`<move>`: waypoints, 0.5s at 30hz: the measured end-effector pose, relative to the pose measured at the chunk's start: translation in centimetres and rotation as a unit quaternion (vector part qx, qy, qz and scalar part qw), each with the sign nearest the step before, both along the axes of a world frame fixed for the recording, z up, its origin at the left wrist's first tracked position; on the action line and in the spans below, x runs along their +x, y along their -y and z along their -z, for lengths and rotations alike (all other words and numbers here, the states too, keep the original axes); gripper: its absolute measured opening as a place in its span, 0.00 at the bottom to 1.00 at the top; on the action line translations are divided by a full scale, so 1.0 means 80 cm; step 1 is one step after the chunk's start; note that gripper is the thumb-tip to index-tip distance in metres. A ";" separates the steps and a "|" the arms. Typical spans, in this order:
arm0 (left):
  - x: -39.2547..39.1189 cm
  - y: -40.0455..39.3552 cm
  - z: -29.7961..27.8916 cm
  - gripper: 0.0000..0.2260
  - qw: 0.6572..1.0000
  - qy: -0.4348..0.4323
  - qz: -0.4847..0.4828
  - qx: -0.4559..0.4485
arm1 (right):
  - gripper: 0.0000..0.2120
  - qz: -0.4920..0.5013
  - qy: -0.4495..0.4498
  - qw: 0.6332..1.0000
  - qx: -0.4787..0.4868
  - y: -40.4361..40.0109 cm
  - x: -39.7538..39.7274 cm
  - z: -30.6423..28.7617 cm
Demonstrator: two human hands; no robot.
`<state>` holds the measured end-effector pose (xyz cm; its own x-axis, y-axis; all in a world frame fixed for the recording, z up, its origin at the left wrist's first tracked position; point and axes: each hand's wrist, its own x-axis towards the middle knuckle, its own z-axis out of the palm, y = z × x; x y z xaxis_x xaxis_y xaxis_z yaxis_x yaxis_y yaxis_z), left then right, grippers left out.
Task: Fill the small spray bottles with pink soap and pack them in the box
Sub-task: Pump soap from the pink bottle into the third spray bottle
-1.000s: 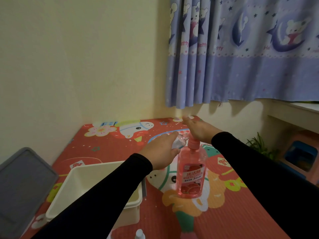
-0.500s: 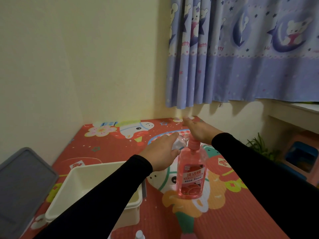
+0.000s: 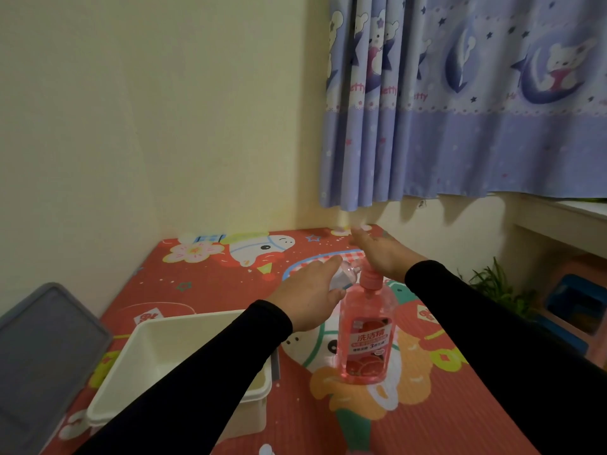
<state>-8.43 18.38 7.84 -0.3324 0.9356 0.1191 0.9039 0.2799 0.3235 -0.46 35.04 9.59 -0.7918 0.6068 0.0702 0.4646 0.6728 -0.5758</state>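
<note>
Pink soap pump bottle (image 3: 363, 336) stands upright on the red cartoon play mat (image 3: 203, 284); right hand (image 3: 381, 254) lies flat on its pump head, fingers straight. Left hand (image 3: 307, 298) grips a small clear spray bottle (image 3: 343, 275), held just beside the pump nozzle. White plastic box (image 3: 157, 353) sits open at left near a grey lid (image 3: 42, 356); blue bear-print curtain (image 3: 460, 100) hangs behind.

Left of you: white box (image 3: 177, 366) and grey lid (image 3: 42, 356) block the mat's (image 3: 443, 405) edge.
Centre: pink soap bottle (image 3: 364, 336) stands upright.
Right: bare mat, room to pass.
Far: wall (image 3: 164, 126) and curtain (image 3: 460, 110) close off.
</note>
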 end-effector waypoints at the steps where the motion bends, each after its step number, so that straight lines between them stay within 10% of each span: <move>1: 0.000 0.000 -0.001 0.28 1.000 0.001 0.001 -0.001 | 0.27 -0.004 0.011 1.000 0.010 0.001 0.001 -0.002; 15: 0.001 -0.001 -0.001 0.26 1.000 -0.005 0.001 0.008 | 0.31 0.008 0.003 1.000 0.024 -0.001 -0.003 -0.002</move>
<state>-8.38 18.48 7.93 -0.3293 0.9343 0.1368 0.9079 0.2735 0.3177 -0.70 35.13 9.75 -0.7824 0.6157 0.0940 0.4794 0.6917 -0.5401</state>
